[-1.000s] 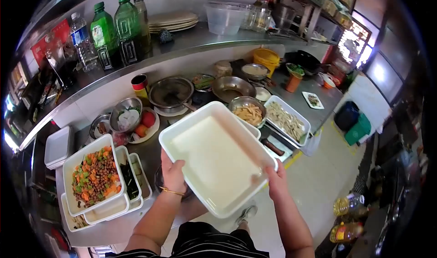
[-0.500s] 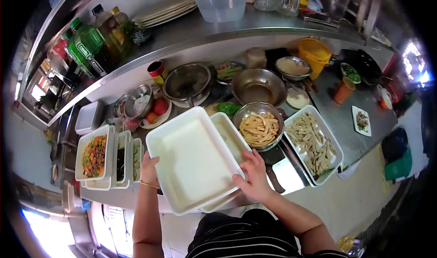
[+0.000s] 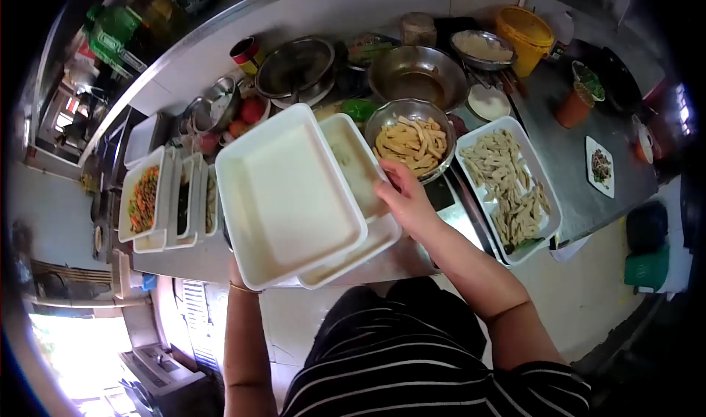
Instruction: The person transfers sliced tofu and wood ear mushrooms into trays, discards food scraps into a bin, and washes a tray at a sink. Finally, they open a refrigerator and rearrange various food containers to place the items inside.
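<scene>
Two white trays are lifted above the counter, the empty upper tray (image 3: 287, 196) overlapping the lower tray (image 3: 360, 251), which has some pale residue in it. My right hand (image 3: 401, 196) grips the right rims, thumb on top and fingers beyond the edge. At the left side, my left hand (image 3: 237, 270) is mostly hidden behind the upper tray; only the wrist with a thin bracelet shows. Just beyond my right hand is a metal bowl of pale yellow strips (image 3: 413, 143). Farther right lies a white tray of greyish strips (image 3: 507, 189).
Stacked trays, one with diced vegetables (image 3: 143, 200), stand at the left. Along the back are a metal pan (image 3: 415, 75), a colander bowl (image 3: 296, 68) and a yellow bucket (image 3: 523, 38). A small white plate (image 3: 600, 168) and an orange cup (image 3: 573, 109) sit at the right.
Both held trays have shifted up and left in view, and more of the lower one shows. My left hand has slipped out of sight behind the upper tray. The view has tilted downward.
</scene>
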A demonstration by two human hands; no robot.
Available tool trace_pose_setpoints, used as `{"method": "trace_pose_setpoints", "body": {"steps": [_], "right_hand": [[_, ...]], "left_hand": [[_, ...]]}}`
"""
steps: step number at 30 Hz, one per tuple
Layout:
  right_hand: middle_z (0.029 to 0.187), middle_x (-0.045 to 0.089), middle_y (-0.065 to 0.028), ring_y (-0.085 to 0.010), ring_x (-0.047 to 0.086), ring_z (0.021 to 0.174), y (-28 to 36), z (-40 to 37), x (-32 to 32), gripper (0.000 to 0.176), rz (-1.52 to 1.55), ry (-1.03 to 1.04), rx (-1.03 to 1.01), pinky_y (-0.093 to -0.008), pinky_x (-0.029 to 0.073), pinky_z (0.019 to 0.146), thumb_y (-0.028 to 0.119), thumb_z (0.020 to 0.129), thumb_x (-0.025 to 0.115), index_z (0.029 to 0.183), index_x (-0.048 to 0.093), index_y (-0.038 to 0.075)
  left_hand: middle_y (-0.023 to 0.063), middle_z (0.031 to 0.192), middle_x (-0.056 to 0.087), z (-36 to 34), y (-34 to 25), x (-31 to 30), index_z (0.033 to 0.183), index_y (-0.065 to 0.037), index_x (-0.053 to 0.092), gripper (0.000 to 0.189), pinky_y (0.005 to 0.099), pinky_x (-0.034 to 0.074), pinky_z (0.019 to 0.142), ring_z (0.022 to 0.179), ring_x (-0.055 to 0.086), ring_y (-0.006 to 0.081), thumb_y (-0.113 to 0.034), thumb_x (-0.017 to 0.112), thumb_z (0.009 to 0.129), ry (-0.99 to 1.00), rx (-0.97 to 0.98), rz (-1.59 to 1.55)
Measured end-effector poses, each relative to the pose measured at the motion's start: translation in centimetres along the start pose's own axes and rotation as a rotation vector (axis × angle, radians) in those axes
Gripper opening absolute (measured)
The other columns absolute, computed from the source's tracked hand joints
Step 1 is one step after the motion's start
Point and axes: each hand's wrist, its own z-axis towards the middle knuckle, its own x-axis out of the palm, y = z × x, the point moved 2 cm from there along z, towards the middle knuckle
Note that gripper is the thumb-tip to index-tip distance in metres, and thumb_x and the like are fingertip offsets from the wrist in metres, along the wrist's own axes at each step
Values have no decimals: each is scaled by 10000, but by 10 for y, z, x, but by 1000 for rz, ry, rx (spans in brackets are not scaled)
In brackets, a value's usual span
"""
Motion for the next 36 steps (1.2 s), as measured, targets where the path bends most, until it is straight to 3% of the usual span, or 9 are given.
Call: {"method": "trace_pose_setpoints", "body": {"steps": [6, 12, 15, 18, 27, 29, 31, 34, 36], "right_hand": [[1131, 551, -31, -121, 506, 1017, -3, -30, -1, 400, 165, -110, 256, -277, 416, 866, 172, 879, 586, 1245, 467, 62], [1088, 579, -82, -140, 574, 936, -40, -24, 4, 406, 41, -124, 74, -275, 459, 831, 100, 871, 583, 1245, 451, 14], [1060, 599, -112, -171, 593, 927, -45, -26, -1, 434, 20, -131, 53, -294, 468, 825, 130, 855, 594, 1238, 448, -14], [1047, 606, -129, -182, 599, 918, -41, -29, 0, 438, 29, -141, 82, -303, 466, 825, 151, 851, 598, 1228, 456, -21], [1141, 572, -161, -220, 557, 1054, -22, -47, 8, 499, 152, -86, 25, -316, 454, 878, 163, 847, 613, 1273, 428, -21], [1153, 575, -157, -234, 563, 1057, -8, -65, -5, 499, -158, -121, -53, -323, 459, 873, 177, 842, 619, 1274, 440, 4], [1147, 588, -151, -280, 573, 1048, -9, -81, -36, 467, -406, -195, -170, -356, 468, 864, 193, 818, 634, 1238, 497, 44], [1077, 603, -134, -294, 571, 1013, -1, -112, -116, 359, -942, -594, -555, -359, 447, 875, 71, 734, 638, 1087, 577, 43], [1039, 589, -147, -332, 563, 953, 10, -143, -167, 353, -1127, -846, -404, -398, 428, 884, 96, 747, 634, 1090, 569, 42]], "left_hand": [[92, 1341, 441, 1, 23, -3, 1387, -90, 345, 501, 492, 442, 965, 1189, 463, 280, -298, 475, 951, 51, -31, -285], [64, 1392, 389, 15, 40, -38, 1412, -106, 305, 502, 396, 399, 1025, 1226, 431, 236, -276, 458, 965, 132, 113, -92], [63, 1393, 399, 19, 41, -40, 1404, -109, 329, 486, 405, 390, 1032, 1235, 426, 235, -277, 453, 965, 228, 87, -106], [51, 1341, 476, 17, 36, -29, 1363, -121, 397, 453, 483, 408, 995, 1209, 461, 275, -351, 385, 973, 80, 2, -288], [68, 1345, 467, 25, 43, -63, 1367, -108, 387, 443, 468, 422, 989, 1214, 458, 280, -307, 407, 972, 57, -31, -308], [73, 1346, 463, 27, 39, -64, 1366, -105, 385, 441, 462, 419, 994, 1207, 462, 280, -306, 403, 974, 137, 158, 343], [77, 1344, 463, 28, 46, -62, 1363, -99, 387, 444, 458, 421, 992, 1198, 467, 281, -311, 401, 973, 160, 282, 674], [83, 1337, 468, 27, 42, -79, 1356, -89, 395, 453, 455, 427, 981, 1187, 474, 282, -325, 401, 969, 106, 281, 543], [84, 1333, 472, 25, 40, -74, 1351, -85, 402, 456, 453, 429, 976, 1185, 475, 281, -331, 402, 967, 132, 152, 184]]}}
